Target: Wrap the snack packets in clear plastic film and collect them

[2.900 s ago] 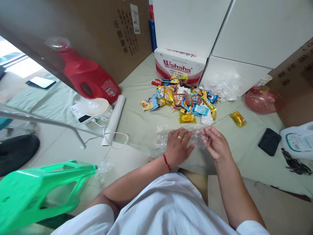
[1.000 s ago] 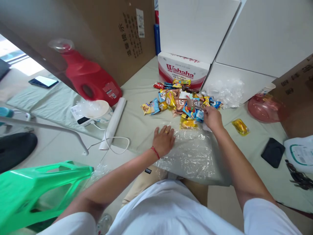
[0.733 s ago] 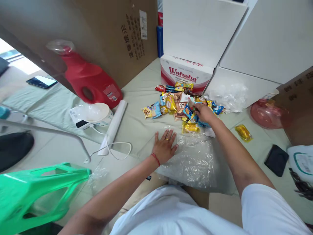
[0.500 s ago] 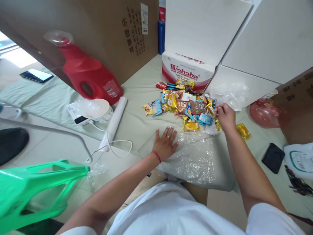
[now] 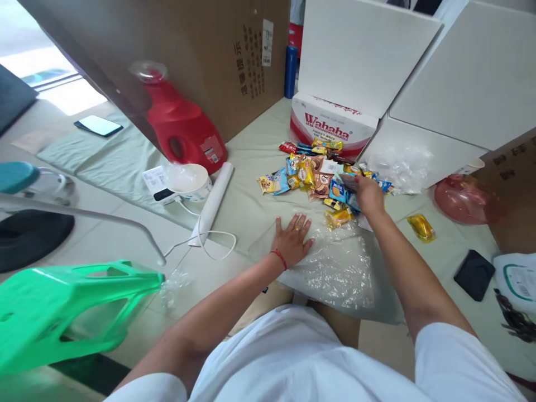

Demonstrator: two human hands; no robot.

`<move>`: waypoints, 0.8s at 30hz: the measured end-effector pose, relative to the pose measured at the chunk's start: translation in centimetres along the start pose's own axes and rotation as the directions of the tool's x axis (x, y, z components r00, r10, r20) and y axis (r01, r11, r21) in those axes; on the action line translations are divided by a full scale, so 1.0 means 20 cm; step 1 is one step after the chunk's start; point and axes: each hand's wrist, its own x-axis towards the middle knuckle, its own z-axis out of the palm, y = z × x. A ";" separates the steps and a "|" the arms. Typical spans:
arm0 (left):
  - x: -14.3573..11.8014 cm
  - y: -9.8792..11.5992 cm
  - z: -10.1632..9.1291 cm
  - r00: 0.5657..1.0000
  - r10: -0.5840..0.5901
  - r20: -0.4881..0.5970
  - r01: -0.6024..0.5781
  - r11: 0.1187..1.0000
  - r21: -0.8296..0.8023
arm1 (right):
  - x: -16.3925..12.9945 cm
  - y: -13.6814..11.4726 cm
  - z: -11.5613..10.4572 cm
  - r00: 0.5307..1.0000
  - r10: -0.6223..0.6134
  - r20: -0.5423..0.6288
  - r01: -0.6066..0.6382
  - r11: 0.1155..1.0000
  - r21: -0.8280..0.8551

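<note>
Right hand back over snack pile by "Wahaha" carton, grip unclear; left hand spread flat.

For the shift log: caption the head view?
Left hand flat on clear plastic bag; right hand in snack pile.

A clear, crinkled plastic bag lies flat on the pale green sheet, pressed at its left edge under a flat palm. Just beyond it sits a heap of small, colourful snack packets, one blue packet touched by fingers.
</note>
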 end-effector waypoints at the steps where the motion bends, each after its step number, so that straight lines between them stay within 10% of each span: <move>1: 0.00 0.00 0.00 1.000 0.001 0.001 -0.001 1.000 -0.006 | -0.05 0.03 -0.05 0.995 0.069 -0.074 -0.065 0.996 0.053; 4: 0.00 0.00 0.00 1.000 0.007 -0.003 -0.007 1.000 -0.017 | -0.30 0.05 -0.18 0.955 0.265 -0.132 -0.182 0.877 0.445; 8: 0.00 0.00 0.00 1.000 0.013 -0.010 -0.013 1.000 -0.017 | -0.72 -0.12 -0.20 0.908 0.247 0.338 -0.411 0.366 0.835; 11: 0.00 -0.01 -0.01 1.000 0.019 -0.017 -0.019 1.000 -0.015 | -0.91 -0.26 -0.08 0.812 0.190 0.552 -0.583 0.242 0.775; 17: 0.03 -0.09 -0.02 0.998 0.064 -0.015 -0.064 0.998 -0.022 | -0.97 -0.27 0.08 0.730 0.267 0.629 -0.664 0.495 0.560; 21: 0.03 -0.12 -0.03 0.997 0.068 -0.037 -0.069 0.997 -0.031 | -0.85 -0.19 -0.07 0.792 0.257 0.554 -0.379 0.918 0.114; 24: 0.03 -0.12 -0.03 0.997 0.076 -0.026 -0.077 0.996 -0.034 | -0.60 -0.07 -0.18 0.889 0.289 0.356 -0.240 0.955 -0.177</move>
